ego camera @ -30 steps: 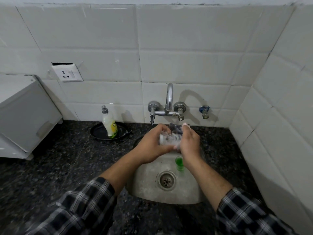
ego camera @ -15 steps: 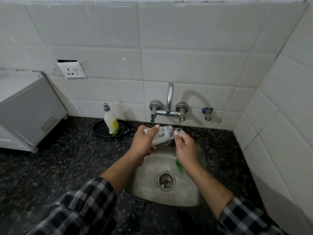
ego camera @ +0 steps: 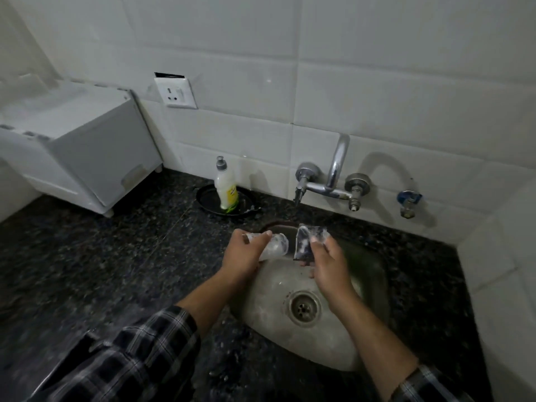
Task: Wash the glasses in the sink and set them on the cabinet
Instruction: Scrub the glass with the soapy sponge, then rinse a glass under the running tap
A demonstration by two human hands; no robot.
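Hands, two: the left hand [ego camera: 242, 256] round the one clear glass [ego camera: 274, 247], the right hand [ego camera: 329, 265] pinching the one dark, soapy scrub pad [ego camera: 304, 242]; checked sleeves, two, a left sleeve [ego camera: 130, 352] and a right sleeve [ego camera: 429, 384]. Set into the countertop [ego camera: 101, 271], one steel sink [ego camera: 319, 352] with one drain [ego camera: 303, 307]; on the wall over its back edge, one swan-neck tap [ego camera: 338, 166] with two knobs, a left knob [ego camera: 307, 172] and a right knob [ego camera: 357, 184], and one blue-handled stopcock [ego camera: 408, 198]. Along the countertop's back edge, one soap bottle [ego camera: 226, 188] standing in one black dish [ego camera: 207, 198]; at its back left corner, one white cabinet [ego camera: 95, 158]; on the tiles above, one wall socket [ego camera: 175, 92].
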